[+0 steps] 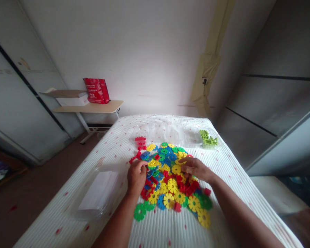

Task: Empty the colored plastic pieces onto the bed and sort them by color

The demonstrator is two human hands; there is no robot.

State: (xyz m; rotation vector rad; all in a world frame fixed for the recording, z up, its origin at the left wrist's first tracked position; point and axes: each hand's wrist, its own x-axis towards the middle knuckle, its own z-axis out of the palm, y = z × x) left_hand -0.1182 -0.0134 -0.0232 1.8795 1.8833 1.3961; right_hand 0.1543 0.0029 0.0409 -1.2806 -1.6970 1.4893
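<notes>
A loose pile of notched plastic discs [172, 186] in yellow, green and blue lies on the white quilted cover, mixed with red plastic blocks [192, 188]. At the pile's left edge, my left hand [137, 172] has its fingers curled in against the discs; what they hold, if anything, is hidden. My right hand [196, 168] reaches over the right side of the pile, fingers bent down among yellow discs and red blocks. Its fingertips are partly hidden, so I cannot make out a held piece.
Clear plastic trays [167, 133] line the far side; one holds light green pieces [208, 137], another red blocks [140, 140]. A clear container with white paper [99, 190] lies left. Beyond stands a small table [103, 106] with a red bag [96, 90] and a box [72, 101].
</notes>
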